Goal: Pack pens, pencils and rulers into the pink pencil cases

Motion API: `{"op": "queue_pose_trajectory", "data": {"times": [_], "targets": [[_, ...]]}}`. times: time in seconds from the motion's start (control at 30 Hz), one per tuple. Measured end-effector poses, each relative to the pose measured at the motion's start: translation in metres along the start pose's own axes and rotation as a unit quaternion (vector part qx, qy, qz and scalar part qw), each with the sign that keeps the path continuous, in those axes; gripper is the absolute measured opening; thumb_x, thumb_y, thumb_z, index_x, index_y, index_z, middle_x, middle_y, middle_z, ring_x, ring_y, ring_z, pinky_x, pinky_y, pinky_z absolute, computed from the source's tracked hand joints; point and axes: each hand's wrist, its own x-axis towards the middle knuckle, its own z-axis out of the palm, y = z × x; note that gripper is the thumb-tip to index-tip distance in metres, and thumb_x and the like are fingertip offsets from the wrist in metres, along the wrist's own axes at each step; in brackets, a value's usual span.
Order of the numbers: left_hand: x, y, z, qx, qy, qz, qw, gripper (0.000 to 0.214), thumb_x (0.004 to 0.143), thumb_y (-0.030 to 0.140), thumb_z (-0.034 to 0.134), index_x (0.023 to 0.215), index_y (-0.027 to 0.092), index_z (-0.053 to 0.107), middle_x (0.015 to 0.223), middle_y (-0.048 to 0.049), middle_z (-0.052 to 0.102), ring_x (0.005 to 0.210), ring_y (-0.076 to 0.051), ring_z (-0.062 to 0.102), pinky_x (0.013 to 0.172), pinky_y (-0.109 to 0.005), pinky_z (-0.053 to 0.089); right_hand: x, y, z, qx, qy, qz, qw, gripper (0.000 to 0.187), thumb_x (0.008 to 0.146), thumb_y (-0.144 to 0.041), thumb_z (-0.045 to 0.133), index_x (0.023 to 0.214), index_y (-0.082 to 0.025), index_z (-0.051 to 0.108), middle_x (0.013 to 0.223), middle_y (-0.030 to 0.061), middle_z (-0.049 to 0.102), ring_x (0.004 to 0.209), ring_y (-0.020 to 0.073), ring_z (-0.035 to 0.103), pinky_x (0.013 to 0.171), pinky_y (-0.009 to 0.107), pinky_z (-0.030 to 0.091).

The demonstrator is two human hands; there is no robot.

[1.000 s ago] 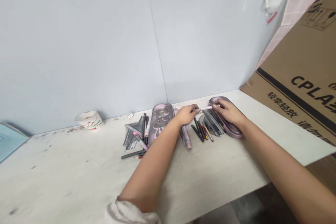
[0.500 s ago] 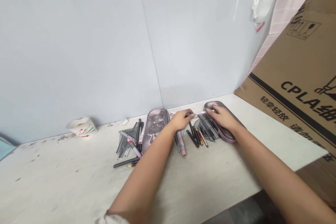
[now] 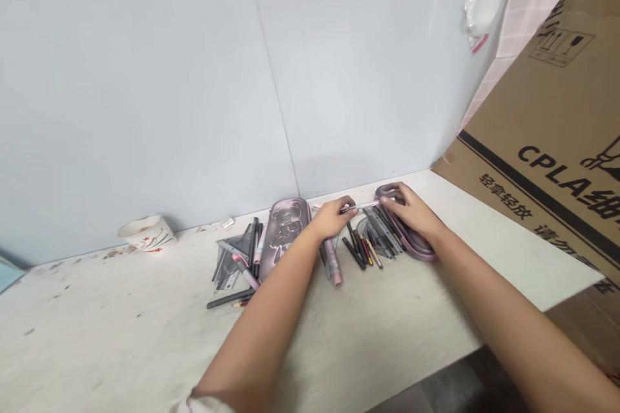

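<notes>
A slim, pale pen (image 3: pixel 367 204) spans the gap between my two hands above the table. Its left end is pinched in the closed fingers of my left hand (image 3: pixel 335 217). At its right end, the thumb and fingers of my right hand (image 3: pixel 409 208) close on it, directly over a dark pink-edged pencil case (image 3: pixel 417 244). Below the pen lie grey rulers (image 3: pixel 385 230), a black pen (image 3: pixel 354 254) and several short pencils (image 3: pixel 374 253). A pink patterned tube (image 3: pixel 334 264) rests beneath my left wrist. My left forearm partly covers a second pencil case (image 3: pixel 285 229) with a raised design.
Left of the second case lies a pile of set squares (image 3: pixel 227 264), with a pink-grey pen (image 3: pixel 245 271) and a black pen (image 3: pixel 227 299). A paper cup (image 3: pixel 148 234) stands by the wall. A large cardboard box (image 3: pixel 547 142) leans at the right edge of the table (image 3: pixel 121 342).
My right hand has lifted its fingers slightly over the right case, and a bit more of the pen shows between the hands. The view has shifted slightly; the other items stay put.
</notes>
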Motion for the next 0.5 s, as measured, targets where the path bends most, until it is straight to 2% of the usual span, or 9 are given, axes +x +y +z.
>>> {"op": "queue_pose_trajectory", "data": {"times": [0.1,0.2,0.23,0.37,0.5], "targets": [[0.0003,0.0001,0.0004,-0.010,-0.006,-0.008,1.000,0.028,0.080,0.041,0.046,0.094,0.019,0.059,0.074,0.0015,0.059,0.071,-0.013,0.052,0.066,-0.022,0.039,0.0000,0.0010,-0.0002,-0.038,-0.016,0.006,0.999,0.022,0.079,-0.040,0.050,0.088,-0.021,0.057,0.083,0.0024,0.063,0.076,0.0168,0.057,0.074,0.031,0.044],[0.0005,-0.0005,0.0011,-0.010,-0.004,-0.010,1.000,0.027,0.079,0.040,0.048,0.093,0.019,0.059,0.072,0.0019,0.057,0.069,-0.012,0.050,0.065,-0.022,0.038,0.0007,0.0015,0.0001,-0.002,0.004,-0.018,1.000,0.025,0.077,-0.037,0.053,0.097,-0.022,0.055,0.095,0.0029,0.063,0.087,0.0165,0.057,0.079,0.030,0.043],[0.0006,-0.0007,0.0014,-0.010,-0.005,-0.010,1.000,0.027,0.079,0.040,0.047,0.092,0.019,0.059,0.072,0.0019,0.057,0.069,-0.012,0.050,0.064,-0.022,0.038,0.0009,0.0014,0.0004,0.006,0.001,-0.010,1.000,0.026,0.077,-0.038,0.053,0.098,-0.022,0.054,0.093,0.0028,0.063,0.084,0.0163,0.058,0.077,0.030,0.043],[0.0019,0.0001,0.0027,-0.020,-0.017,-0.010,1.000,0.025,0.081,0.037,0.043,0.087,0.018,0.059,0.075,0.0009,0.058,0.073,-0.013,0.051,0.068,-0.023,0.037,0.0010,0.0005,0.0013,-0.027,-0.027,0.026,0.999,0.024,0.081,-0.043,0.046,0.082,-0.020,0.055,0.069,0.0006,0.060,0.065,0.0160,0.057,0.067,0.030,0.043],[0.0042,0.0020,0.0037,-0.052,-0.035,-0.034,0.997,0.028,0.082,0.037,0.040,0.073,0.016,0.057,0.071,0.0010,0.056,0.070,-0.012,0.048,0.068,-0.023,0.037,-0.0007,-0.0003,0.0004,-0.050,0.009,-0.015,0.999,0.018,0.081,-0.035,0.045,0.089,-0.021,0.054,0.084,0.0025,0.062,0.079,0.0172,0.057,0.076,0.031,0.042]]}}
